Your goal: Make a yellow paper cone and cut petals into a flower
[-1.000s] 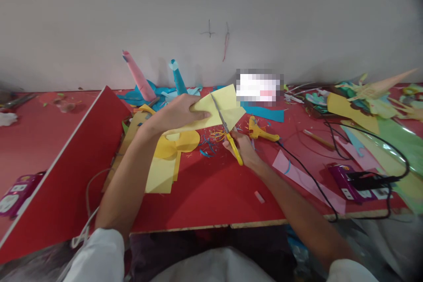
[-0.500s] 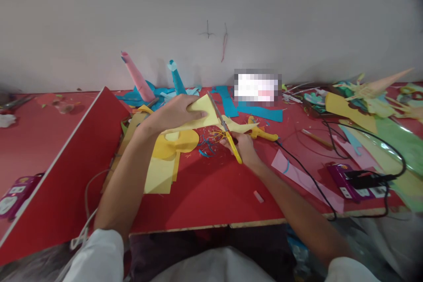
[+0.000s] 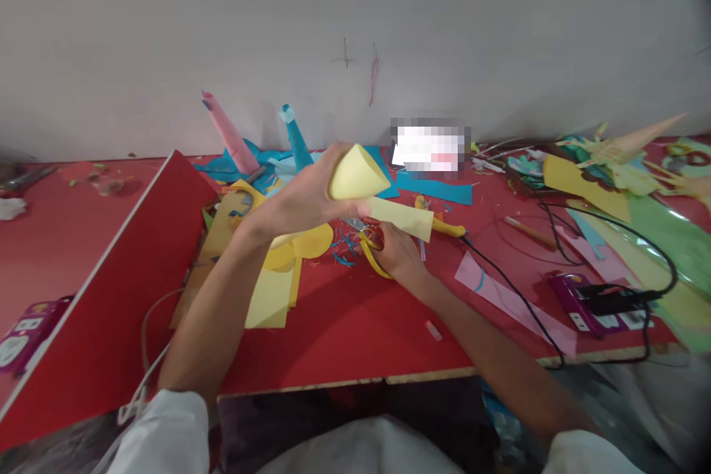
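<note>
A curled sheet of pale yellow paper [image 3: 358, 174] is gripped in my left hand [image 3: 308, 189], lifted above the table with its rounded fold facing up. A flat pale yellow strip [image 3: 403, 217] stretches to the right from just below my left thumb; whether it joins the curled sheet I cannot tell. My right hand [image 3: 400, 252] is closed around yellow-handled scissors [image 3: 373, 258], low over the table, blades partly hidden. Around the scissors lie thin blue and yellow paper shreds [image 3: 345, 246]. A yellow glue gun [image 3: 449, 228] rests behind the strip.
Yellow cut shapes and sheets [image 3: 272, 296] lie under my left forearm. A red board [image 3: 127, 289] slants up at the left. Pink [image 3: 227, 129] and blue [image 3: 298, 137] paper cones stand at the back. Black cables cross the right side by a purple power strip [image 3: 578, 304].
The yellow paper has turned and curled in my left hand. The scissors have come off it, dropping and swinging leftward in my right hand. A flat strip now shows on the right.
</note>
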Demonstrator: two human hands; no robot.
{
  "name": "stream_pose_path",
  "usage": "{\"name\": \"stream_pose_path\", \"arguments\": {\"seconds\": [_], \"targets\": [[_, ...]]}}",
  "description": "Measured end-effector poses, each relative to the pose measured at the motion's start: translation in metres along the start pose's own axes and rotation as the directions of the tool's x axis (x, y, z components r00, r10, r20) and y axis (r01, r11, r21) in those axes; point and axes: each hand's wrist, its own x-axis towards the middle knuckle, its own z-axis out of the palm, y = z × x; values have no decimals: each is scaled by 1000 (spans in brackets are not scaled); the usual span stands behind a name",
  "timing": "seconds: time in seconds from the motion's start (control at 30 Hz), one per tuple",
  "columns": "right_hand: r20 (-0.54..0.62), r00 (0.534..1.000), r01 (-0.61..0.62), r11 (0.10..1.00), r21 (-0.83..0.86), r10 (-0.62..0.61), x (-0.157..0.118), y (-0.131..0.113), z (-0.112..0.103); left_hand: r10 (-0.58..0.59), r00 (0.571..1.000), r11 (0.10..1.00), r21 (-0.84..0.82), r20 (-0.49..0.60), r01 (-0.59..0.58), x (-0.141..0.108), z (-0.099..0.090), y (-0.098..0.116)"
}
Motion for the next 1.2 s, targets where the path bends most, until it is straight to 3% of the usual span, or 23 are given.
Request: {"name": "stream_pose_path", "arguments": {"seconds": [0.07,0.17,0.27,0.37,0.47,0.53,0.6,0.7,0.83,0.93,1.1,1.2], "targets": [[-35,999,33,998,45,-31,1,1,1,-3,998,998,70,63,-1,1,6,4],[-64,997,54,981,185,-43,2,4,0,-36,998,973,232,60,22,-2,13,9],[-74,997,39,919,393,-11,6,7,-4,34,998,895,443,57,-56,-9,19,12],[-62,997,7,765,644,43,8,7,-4,118,989,765,627,94,-151,-21,32,7],[-24,998,-13,530,848,62,8,4,-3,144,988,705,694,64,-148,-33,55,-8],[1,999,-23,437,899,50,6,1,-4,132,990,683,720,45,-124,-40,73,-21],[32,998,-53,418,907,57,4,-2,-6,125,992,679,728,17,-98,-46,89,-33],[20,997,-52,456,889,75,4,-4,-10,154,988,715,689,16,-123,-52,100,-49],[-42,998,13,534,845,43,9,-1,-11,97,995,835,544,7,-85,-59,92,-74],[-37,996,-6,504,864,75,10,3,-9,-9,999,868,495,52,-18,-60,80,-91],[-4,999,-13,397,918,42,11,14,-11,-167,972,906,363,-166,217,-34,59,-96],[40,999,-35,378,925,-4,12,17,-13,-72,967,966,226,-244,129,-5,45,-85]]}}
